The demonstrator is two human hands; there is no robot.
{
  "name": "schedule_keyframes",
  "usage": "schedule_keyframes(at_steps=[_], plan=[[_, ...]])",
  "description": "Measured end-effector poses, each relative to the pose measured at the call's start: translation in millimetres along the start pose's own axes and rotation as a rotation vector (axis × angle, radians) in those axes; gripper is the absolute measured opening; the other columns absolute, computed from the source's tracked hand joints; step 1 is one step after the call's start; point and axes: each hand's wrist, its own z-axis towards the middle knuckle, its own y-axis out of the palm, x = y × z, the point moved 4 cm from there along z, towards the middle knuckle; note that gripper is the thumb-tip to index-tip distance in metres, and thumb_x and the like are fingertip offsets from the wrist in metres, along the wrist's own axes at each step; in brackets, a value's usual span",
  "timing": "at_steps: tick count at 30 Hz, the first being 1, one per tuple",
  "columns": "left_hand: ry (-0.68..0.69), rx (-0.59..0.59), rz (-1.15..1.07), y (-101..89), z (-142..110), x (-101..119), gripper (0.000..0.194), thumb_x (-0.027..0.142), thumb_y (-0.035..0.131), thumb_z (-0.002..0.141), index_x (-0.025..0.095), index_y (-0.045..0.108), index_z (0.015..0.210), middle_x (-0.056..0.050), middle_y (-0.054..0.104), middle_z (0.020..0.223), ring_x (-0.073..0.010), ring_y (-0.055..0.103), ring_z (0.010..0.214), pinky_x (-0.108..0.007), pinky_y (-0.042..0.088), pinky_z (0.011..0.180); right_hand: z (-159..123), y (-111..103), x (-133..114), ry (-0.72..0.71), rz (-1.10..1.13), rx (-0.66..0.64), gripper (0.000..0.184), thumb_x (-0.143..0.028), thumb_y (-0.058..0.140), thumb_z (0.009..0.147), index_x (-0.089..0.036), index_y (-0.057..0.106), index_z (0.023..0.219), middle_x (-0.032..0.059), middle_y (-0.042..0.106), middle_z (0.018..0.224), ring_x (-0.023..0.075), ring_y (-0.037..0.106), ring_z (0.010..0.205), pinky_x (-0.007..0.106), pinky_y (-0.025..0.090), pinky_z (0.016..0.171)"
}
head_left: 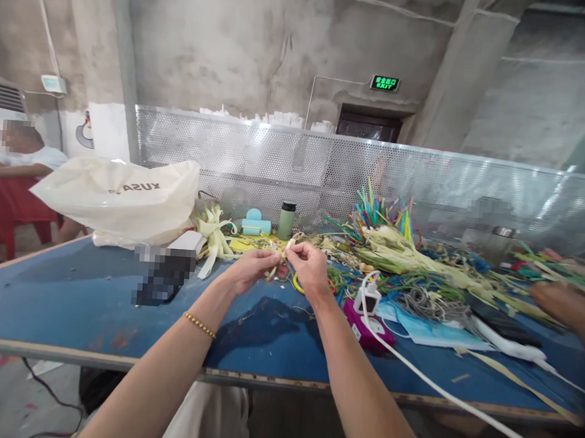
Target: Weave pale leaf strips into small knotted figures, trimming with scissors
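Observation:
Above the blue table, my left hand (249, 269) and my right hand (310, 265) meet, fingers pinched on a small pale strip of husk (289, 244). A short greenish end hangs between the two hands, and the fingers partly hide the piece. A yellow ring-shaped item (296, 285) lies just under my right hand. Behind the hands are loose scraps of dried husk. To their left is a bunch of pale corn husks (214, 237).
A white plastic bag (124, 197), a dark pixelated item (168, 277) and a green bottle (286, 220) stand around. On the right are a purple power socket (365, 327), white cable, blue mask (445, 331), husk pile (395, 249) and another person's hand (557, 301). Perforated metal panels line the back.

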Motion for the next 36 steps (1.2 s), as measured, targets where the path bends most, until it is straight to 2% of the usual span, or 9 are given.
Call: schedule_keyframes(at_steps=[5, 9, 15, 20, 23, 25, 30, 36], plan=[[0.092, 0.004, 0.052, 0.4, 4, -2, 0.036, 0.043, 0.081, 0.066, 0.008, 0.069, 0.068, -0.010, 0.068, 0.063, -0.0144, 0.060, 0.056, -0.025, 0.037, 0.053, -3, 4, -1, -0.037, -0.031, -0.041, 0.022, -0.038, 0.067, 0.073, -0.018, 0.061, 0.067, 0.0025, 0.066, 0.064, 0.0135, 0.056, 0.054, 0.025, 0.043, 0.052], [0.128, 0.021, 0.025, 1.2, 5, -2, 0.033, 0.039, 0.081, 0.066, 0.009, 0.069, 0.067, -0.007, 0.065, 0.058, -0.0133, 0.059, 0.053, -0.025, 0.036, 0.052, -6, 7, -4, -0.001, 0.015, -0.034, 0.022, -0.039, 0.067, 0.073, -0.018, 0.062, 0.068, 0.0033, 0.068, 0.066, 0.0137, 0.057, 0.051, 0.025, 0.043, 0.049], [0.134, 0.097, 0.009, -3.5, 6, -3, 0.026, 0.033, 0.081, 0.065, 0.009, 0.070, 0.067, -0.007, 0.067, 0.058, -0.0127, 0.059, 0.052, -0.024, 0.034, 0.051, -3, 6, -3, 0.020, 0.017, -0.036, 0.020, -0.038, 0.066, 0.073, -0.018, 0.064, 0.071, 0.0024, 0.067, 0.064, 0.0149, 0.058, 0.054, 0.025, 0.044, 0.051], [0.104, 0.119, -0.021, -4.9, 6, -3, 0.027, 0.032, 0.082, 0.064, 0.009, 0.072, 0.075, -0.008, 0.070, 0.062, -0.0150, 0.062, 0.054, -0.025, 0.038, 0.053, 3, -5, 3, 0.068, 0.038, 0.054, 0.021, -0.038, 0.064, 0.070, -0.017, 0.066, 0.071, 0.0037, 0.068, 0.067, 0.0162, 0.060, 0.061, 0.027, 0.046, 0.059], [0.116, 0.132, -0.016, -6.0, 7, -3, 0.028, 0.034, 0.082, 0.063, 0.009, 0.072, 0.072, -0.008, 0.070, 0.063, -0.0146, 0.062, 0.054, -0.024, 0.037, 0.052, 3, -3, 5, 0.096, -0.013, -0.023, 0.027, -0.043, 0.062, 0.073, -0.017, 0.066, 0.068, 0.0034, 0.066, 0.064, 0.0162, 0.058, 0.059, 0.027, 0.043, 0.056], [0.135, 0.146, -0.006, -7.3, 7, -2, 0.028, 0.034, 0.083, 0.062, 0.010, 0.071, 0.070, -0.008, 0.069, 0.061, -0.0137, 0.060, 0.052, -0.023, 0.035, 0.051, 1, 1, 4, 0.057, -0.059, -0.076, 0.028, -0.045, 0.062, 0.074, -0.017, 0.067, 0.069, 0.0038, 0.067, 0.066, 0.0165, 0.058, 0.060, 0.027, 0.044, 0.058], [0.157, 0.151, 0.065, -7.6, 9, -4, 0.028, 0.035, 0.082, 0.063, 0.010, 0.070, 0.063, -0.007, 0.067, 0.057, -0.0121, 0.057, 0.049, -0.024, 0.031, 0.048, 0, 3, 2, -0.083, -0.202, -0.034, 0.020, -0.037, 0.063, 0.074, -0.018, 0.064, 0.070, 0.0059, 0.069, 0.073, 0.0178, 0.061, 0.067, 0.029, 0.047, 0.066], [0.134, 0.136, 0.099, -5.5, 9, -7, 0.032, 0.037, 0.083, 0.061, 0.009, 0.068, 0.062, -0.006, 0.065, 0.055, -0.0116, 0.055, 0.048, -0.025, 0.038, 0.050, 2, 1, -1, -0.186, -0.252, 0.003, 0.018, -0.035, 0.060, 0.074, -0.019, 0.062, 0.066, 0.0052, 0.065, 0.075, 0.0166, 0.059, 0.067, 0.029, 0.048, 0.068]])
